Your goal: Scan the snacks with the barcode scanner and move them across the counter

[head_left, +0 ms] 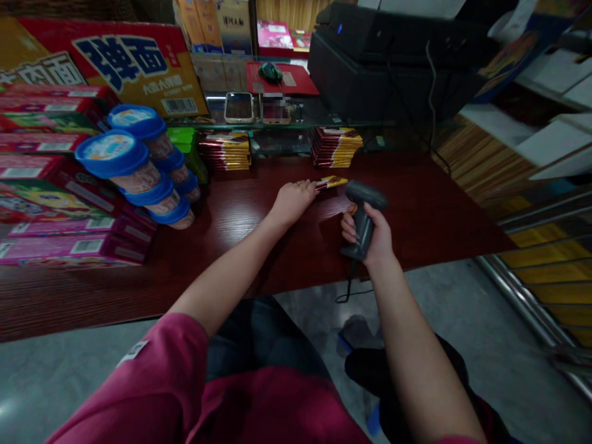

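Note:
My right hand (pixel 377 237) is wrapped around the handle of a dark grey barcode scanner (pixel 365 213), with a finger at its orange trigger and its head turned toward the left. A cable runs down from the handle. My left hand (pixel 296 200) holds one end of a flat red-and-yellow snack packet (pixel 333 182) low over the brown table, just left of the scanner head. Its fingertips are partly hidden. Behind the hands stand two stacks of similar packets, a left stack (pixel 225 151) and a right stack (pixel 335 148).
Blue-lidded cups (pixel 115 151) are piled at the left beside pink and red boxes (pixel 92 246) and a large carton (pixel 124 61). Two phones, one a white-framed phone (pixel 239 108), lie on the glass shelf. A black machine (pixel 370 74) stands at the back right.

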Demonstrator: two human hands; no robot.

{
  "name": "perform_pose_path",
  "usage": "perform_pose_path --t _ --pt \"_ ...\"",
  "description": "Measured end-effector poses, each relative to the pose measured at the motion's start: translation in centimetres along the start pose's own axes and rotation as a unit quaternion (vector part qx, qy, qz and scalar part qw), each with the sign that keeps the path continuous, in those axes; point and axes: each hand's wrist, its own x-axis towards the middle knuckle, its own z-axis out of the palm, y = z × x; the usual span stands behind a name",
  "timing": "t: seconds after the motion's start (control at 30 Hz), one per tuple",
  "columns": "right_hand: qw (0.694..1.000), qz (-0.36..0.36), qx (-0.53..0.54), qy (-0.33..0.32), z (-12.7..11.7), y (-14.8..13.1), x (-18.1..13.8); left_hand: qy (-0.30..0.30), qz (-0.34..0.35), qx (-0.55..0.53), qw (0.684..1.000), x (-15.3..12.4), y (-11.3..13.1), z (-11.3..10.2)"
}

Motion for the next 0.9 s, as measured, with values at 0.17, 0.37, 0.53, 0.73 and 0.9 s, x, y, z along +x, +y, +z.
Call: perform_pose_path --t 0.17,0.37,0.53,0.73,0.9 --pt "0.996 0.055 -0.026 -0.072 0.5 0.6 -0.7 0.065 -0.147 -0.100 0.982 -4.2 -3.4 -2.5" --pt "0.978 0.141 -0.027 -0.152 3.9 4.1 0.6 0.130 -0.201 -0.256 0.937 -8.7 -8.3 -4.4" --pt "0.979 0.147 -0.039 -0.139 7.0 6.2 1.8 0.142 -0.251 -0.325 0.901 -8.4 -9.2 -4.4" --pt "0.985 0.133 -0.046 -0.103 7.4 6.4 1.6 0.152 -0.247 -0.344 0.893 -8.1 -8.8 -4.2" --pt "0.985 0.144 -0.058 -0.070 7.6 6.5 1.3 0.103 -0.239 -0.389 0.884 -8.1 -9.2 -4.4"
